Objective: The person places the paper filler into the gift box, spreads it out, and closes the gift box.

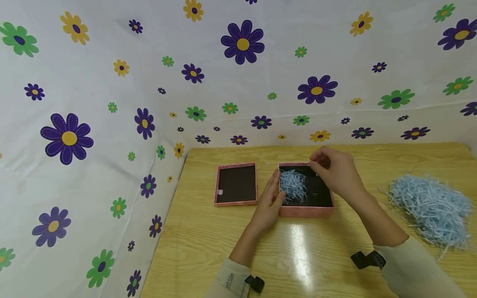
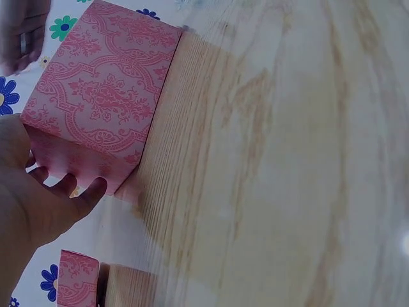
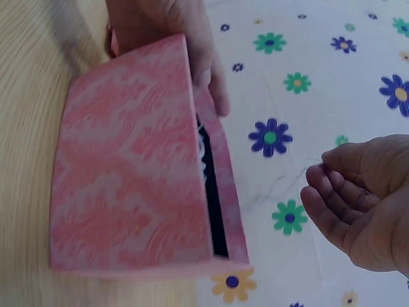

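A pink patterned box [image 1: 306,212] with a black inside stands uncovered on the table, a clump of pale blue shredded paper [image 1: 293,185] in its left part. My left hand [image 1: 266,206] holds its left wall, fingers along the outside and thumb at the rim; the left wrist view shows these fingers against the box side [image 2: 96,83]. Above the far right corner is my right hand [image 1: 337,171], thumb and forefinger pinched together. In the right wrist view a very thin strand [image 3: 281,185] trails from those fingertips; its kind is too fine to tell.
A shallow pink lid [image 1: 237,185], black inside with a small white tag, lies left of the box. To the right spreads a big heap of pale blue shredded paper [image 1: 430,209]. Behind the wooden table [image 1: 201,248] hangs a flowered cloth [image 1: 208,95].
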Demonstrator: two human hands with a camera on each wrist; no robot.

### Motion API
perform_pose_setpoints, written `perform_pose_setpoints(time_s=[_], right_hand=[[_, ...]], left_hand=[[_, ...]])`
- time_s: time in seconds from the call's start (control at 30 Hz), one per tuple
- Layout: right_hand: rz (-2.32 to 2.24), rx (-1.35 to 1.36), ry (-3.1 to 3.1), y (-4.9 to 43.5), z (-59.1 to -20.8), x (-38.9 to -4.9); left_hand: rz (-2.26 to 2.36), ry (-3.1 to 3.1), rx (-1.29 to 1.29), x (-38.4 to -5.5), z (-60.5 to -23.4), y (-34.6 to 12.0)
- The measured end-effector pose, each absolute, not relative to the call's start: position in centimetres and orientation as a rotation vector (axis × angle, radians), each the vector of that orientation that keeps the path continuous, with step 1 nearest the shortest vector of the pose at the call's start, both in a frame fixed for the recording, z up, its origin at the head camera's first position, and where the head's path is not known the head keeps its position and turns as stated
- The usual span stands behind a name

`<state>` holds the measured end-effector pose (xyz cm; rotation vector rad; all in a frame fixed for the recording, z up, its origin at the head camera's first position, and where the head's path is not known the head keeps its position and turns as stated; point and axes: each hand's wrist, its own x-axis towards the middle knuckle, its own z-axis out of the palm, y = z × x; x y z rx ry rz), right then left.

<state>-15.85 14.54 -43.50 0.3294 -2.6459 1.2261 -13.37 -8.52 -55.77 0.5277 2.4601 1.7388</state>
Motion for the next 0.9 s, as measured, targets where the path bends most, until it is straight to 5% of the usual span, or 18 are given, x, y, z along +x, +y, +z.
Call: perform_pose_setpoints(time_s=[0.43,0.9], right_hand=[[1.232,0.553,-2.675,10.4,-45.1,-17.2],[1.264,0.474,-2.72,12.8,-45.6,-15.9]], left_hand=[[1.71,2.466,0.567,-13.3,-55.6,-8.7],[1.748,2.438,0.525,-13.2,-55.8,-8.5]])
